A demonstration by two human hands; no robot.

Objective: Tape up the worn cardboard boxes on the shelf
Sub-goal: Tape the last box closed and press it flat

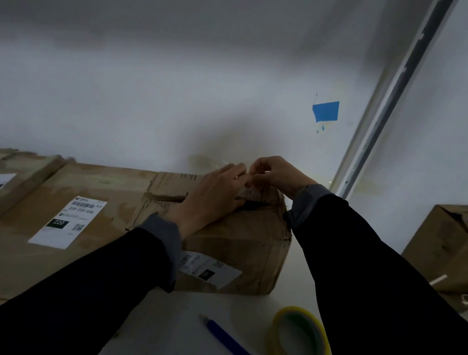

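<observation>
A worn brown cardboard box point(238, 243) with torn top flaps stands on the white shelf point(184, 330). My left hand point(213, 198) lies flat on the box's top, fingers straight, pressing near the torn seam. My right hand point(277, 174) is at the box's far top edge, its fingertips pinching something thin and pale, probably a strip of clear tape, right by my left fingertips. A yellowish tape roll point(298, 343) lies flat on the shelf in front of the box, and a blue utility knife point(232, 346) lies to its left.
Two large flat cartons with white shipping labels point(68, 223) fill the shelf to the left. Another open, worn box point(452, 244) stands at the right edge. A grey metal shelf upright point(389, 100) slants up on the right. A blue tape patch point(325, 111) is stuck on the back wall.
</observation>
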